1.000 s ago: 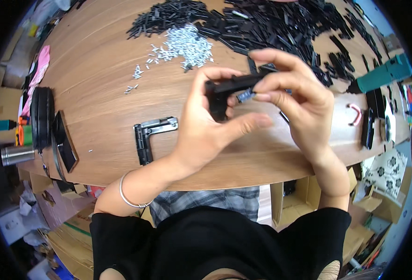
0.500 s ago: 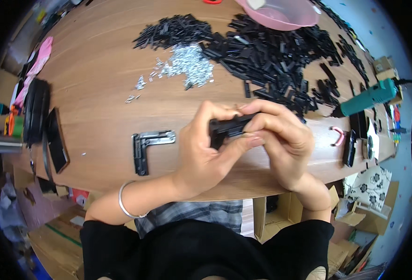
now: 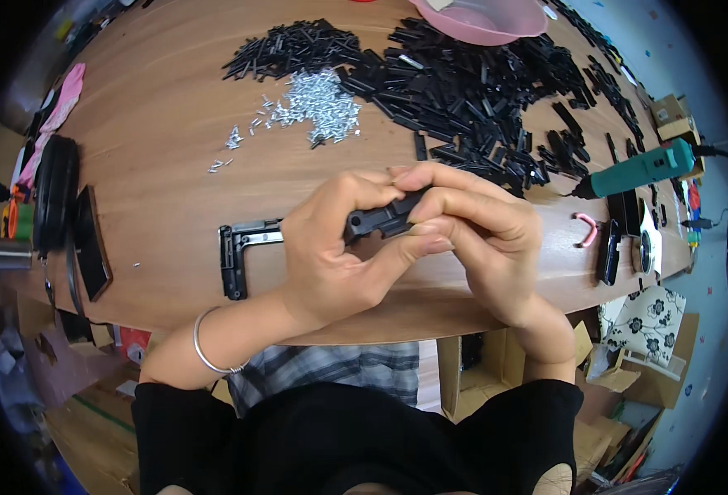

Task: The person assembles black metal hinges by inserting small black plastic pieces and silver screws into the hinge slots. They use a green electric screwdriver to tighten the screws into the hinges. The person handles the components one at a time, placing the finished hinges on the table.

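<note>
Between both hands, above the near middle of the table, is a black plastic part [image 3: 370, 221] with notches and a small round hole. My left hand [image 3: 327, 256] is closed round its left end, thumb below. My right hand [image 3: 492, 239] pinches the far end with thumb and fingers, hiding much of it. Both thumbs almost meet under the part. To the left of my left hand lies an L-shaped, pistol-like black frame [image 3: 233, 262] with a silvery strip along its upper arm; my hand covers that arm's right end.
Beyond my hands lie a heap of small silver screws or pins [image 3: 318, 103], a heap of thin black pieces [image 3: 294, 51] and a large heap of black plastic parts [image 3: 471, 103]. A pink basin [image 3: 487, 29] stands behind. At right is a teal electric screwdriver [image 3: 644, 171]; at left, a phone [image 3: 93, 247].
The view has shifted slightly, so the table's contents sit a little differently. My hands have moved left over the L-shaped frame's end, and the held part has turned, showing its hole and notches.
</note>
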`<move>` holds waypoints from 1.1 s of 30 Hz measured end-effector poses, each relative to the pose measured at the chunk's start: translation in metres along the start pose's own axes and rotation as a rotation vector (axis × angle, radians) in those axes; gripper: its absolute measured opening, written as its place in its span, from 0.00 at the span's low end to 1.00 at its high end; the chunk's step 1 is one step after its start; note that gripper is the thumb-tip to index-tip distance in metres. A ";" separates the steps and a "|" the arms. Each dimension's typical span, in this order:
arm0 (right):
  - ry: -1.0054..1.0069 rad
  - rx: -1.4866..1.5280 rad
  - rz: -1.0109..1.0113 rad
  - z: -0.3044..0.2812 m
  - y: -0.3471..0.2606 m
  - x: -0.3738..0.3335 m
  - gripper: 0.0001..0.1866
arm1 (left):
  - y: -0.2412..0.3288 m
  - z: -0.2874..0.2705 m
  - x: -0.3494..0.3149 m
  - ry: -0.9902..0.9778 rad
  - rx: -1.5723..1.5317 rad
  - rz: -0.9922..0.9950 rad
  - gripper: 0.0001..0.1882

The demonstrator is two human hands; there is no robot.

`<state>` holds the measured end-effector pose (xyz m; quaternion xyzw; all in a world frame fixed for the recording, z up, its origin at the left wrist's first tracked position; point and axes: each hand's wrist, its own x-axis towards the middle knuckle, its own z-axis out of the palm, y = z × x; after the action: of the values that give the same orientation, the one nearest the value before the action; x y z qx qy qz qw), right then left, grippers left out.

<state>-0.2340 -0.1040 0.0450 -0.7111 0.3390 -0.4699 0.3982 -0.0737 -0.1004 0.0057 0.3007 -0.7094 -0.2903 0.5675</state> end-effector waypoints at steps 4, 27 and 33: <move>0.029 0.000 -0.119 0.001 0.002 0.000 0.06 | 0.000 0.000 0.003 0.028 0.016 0.067 0.21; 0.013 -0.119 -0.122 -0.002 0.004 0.005 0.13 | 0.004 0.007 0.009 0.193 -0.195 -0.087 0.30; 0.131 0.058 -0.038 0.006 0.007 -0.003 0.12 | 0.010 0.005 0.008 0.078 -0.030 -0.066 0.31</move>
<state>-0.2297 -0.1035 0.0360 -0.6734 0.3368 -0.5325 0.3868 -0.0807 -0.0996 0.0175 0.3266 -0.6720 -0.3077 0.5892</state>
